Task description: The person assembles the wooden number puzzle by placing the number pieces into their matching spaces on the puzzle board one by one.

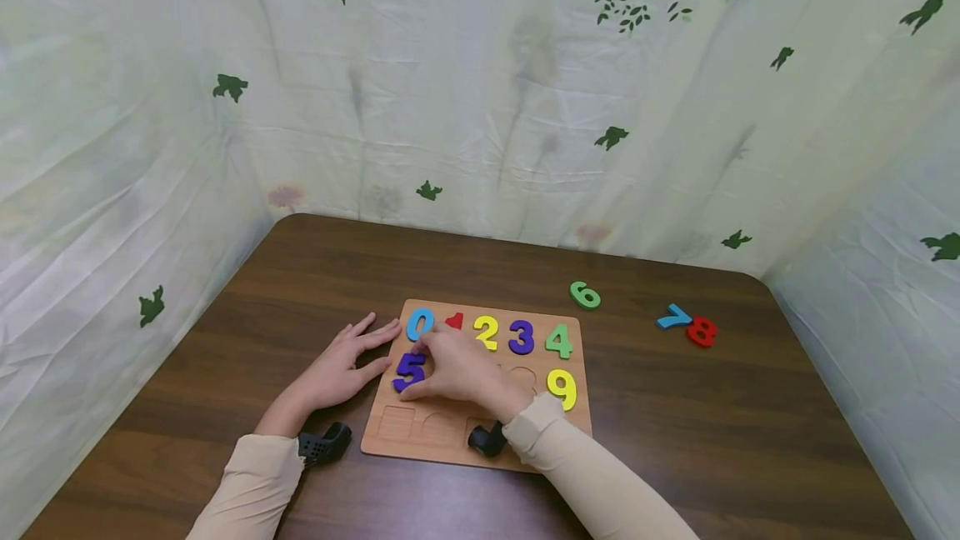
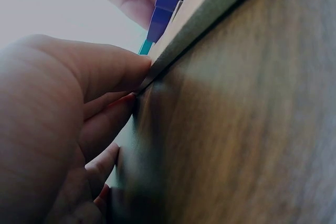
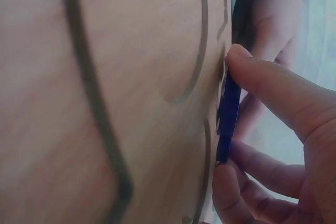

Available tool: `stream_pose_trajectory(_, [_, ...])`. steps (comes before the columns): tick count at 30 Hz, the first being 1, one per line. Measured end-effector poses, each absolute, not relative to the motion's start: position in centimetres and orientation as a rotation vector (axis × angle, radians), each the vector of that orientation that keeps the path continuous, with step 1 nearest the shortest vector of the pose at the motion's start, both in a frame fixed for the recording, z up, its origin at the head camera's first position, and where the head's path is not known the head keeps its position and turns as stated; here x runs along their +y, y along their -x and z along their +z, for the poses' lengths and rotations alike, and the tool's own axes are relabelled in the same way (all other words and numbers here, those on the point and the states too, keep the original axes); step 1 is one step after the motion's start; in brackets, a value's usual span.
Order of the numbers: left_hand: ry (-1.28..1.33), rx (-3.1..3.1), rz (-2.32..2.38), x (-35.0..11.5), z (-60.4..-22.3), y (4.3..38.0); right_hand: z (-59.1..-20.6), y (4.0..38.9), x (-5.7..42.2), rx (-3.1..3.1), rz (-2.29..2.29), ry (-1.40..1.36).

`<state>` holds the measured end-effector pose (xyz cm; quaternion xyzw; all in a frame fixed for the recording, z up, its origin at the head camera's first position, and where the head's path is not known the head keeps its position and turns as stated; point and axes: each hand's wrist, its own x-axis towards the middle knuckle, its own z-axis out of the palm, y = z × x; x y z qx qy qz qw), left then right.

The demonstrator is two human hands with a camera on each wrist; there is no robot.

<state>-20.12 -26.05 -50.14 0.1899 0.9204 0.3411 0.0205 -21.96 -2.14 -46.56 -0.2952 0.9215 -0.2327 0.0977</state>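
Observation:
In the head view my right hand (image 1: 461, 369) pinches a purple number 5 (image 1: 410, 367) at the left of the second row of a wooden number puzzle board (image 1: 420, 445). The right wrist view shows thumb and fingertips along the edges of the 5 (image 3: 230, 106), which lies tilted at its recess. My left hand (image 1: 341, 365) rests at the board's left edge, fingers extended, with thumb and index finger touching that edge in the left wrist view. Blue 0 (image 1: 420, 324), yellow 2 (image 1: 486, 332), purple 3 (image 1: 521, 337) and green 4 (image 1: 558, 342) line the top row; a red piece (image 1: 454, 320) is partly hidden.
A yellow 9 (image 1: 562, 390) lies at the second row's right end. Beyond the board on the brown table (image 1: 712, 432) are a green 6 (image 1: 585, 295), a blue 7 (image 1: 674, 317) and a red 8 (image 1: 702, 332). A leaf-patterned curtain (image 1: 480, 107) hangs behind.

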Motion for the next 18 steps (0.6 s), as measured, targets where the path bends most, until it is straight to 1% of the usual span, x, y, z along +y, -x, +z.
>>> stream_pose_trajectory(18, [-0.568,2.854,1.047,-26.01,-50.11,20.14,-46.8,22.03,-2.51,2.727,-0.676,0.859])
